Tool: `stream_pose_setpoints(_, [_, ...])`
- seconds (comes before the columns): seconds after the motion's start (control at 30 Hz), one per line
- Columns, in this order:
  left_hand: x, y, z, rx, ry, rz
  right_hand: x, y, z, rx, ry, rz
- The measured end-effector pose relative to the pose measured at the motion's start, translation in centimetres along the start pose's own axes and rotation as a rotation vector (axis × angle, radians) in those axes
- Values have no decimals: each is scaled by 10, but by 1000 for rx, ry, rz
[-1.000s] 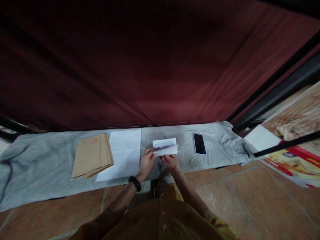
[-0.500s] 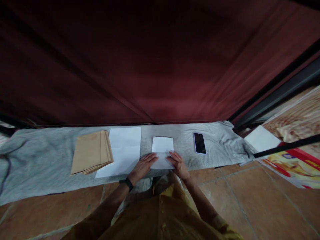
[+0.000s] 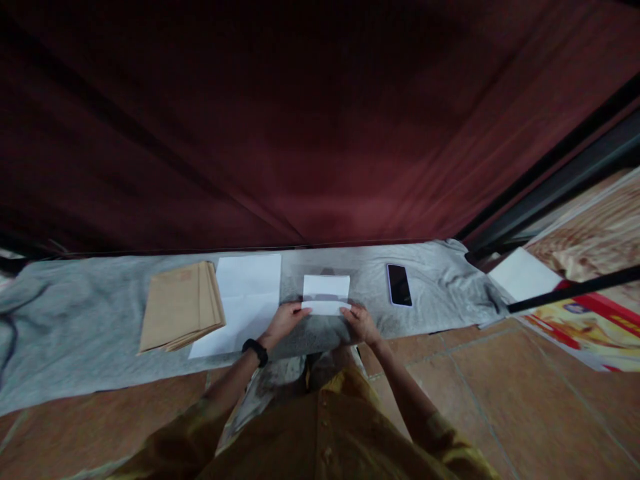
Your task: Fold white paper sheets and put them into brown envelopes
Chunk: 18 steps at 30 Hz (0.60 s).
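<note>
A white sheet of paper [image 3: 326, 293] lies on the grey cloth [image 3: 90, 327], its near part folded up and over. My left hand [image 3: 285, 319] pinches the fold's left corner and my right hand [image 3: 361, 321] pinches its right corner. Both hands rest low on the cloth with fingers closed on the paper's edge. A black band sits on my left wrist.
Left of the folded sheet lies a stack of white sheets [image 3: 245, 300], and further left a pile of brown envelopes [image 3: 177, 307]. A dark phone [image 3: 399, 285] lies to the right. Dark red curtain hangs behind; tiled floor and printed paper [image 3: 590, 320] at right.
Half a second ago the sheet lay flat under my spread palms. Now its near edge is lifted and folded over, with both hands pinching the corners.
</note>
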State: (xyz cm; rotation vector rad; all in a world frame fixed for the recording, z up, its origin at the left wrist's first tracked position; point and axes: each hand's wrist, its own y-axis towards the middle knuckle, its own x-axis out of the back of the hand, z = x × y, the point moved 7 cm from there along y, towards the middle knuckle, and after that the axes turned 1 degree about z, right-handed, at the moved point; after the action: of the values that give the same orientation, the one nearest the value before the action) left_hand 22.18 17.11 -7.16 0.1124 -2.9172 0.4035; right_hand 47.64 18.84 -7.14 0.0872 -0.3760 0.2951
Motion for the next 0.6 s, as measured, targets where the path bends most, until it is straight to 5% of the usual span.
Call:
stream_pose_setpoints(0.2, [-12,7,-3,-64,296,-97,-4,5,-10,-118,-266,-213])
stream_pose_setpoints(0.6, [-24,12,-8,-34,694,-161,-21,12,-9,-180,-683,-332])
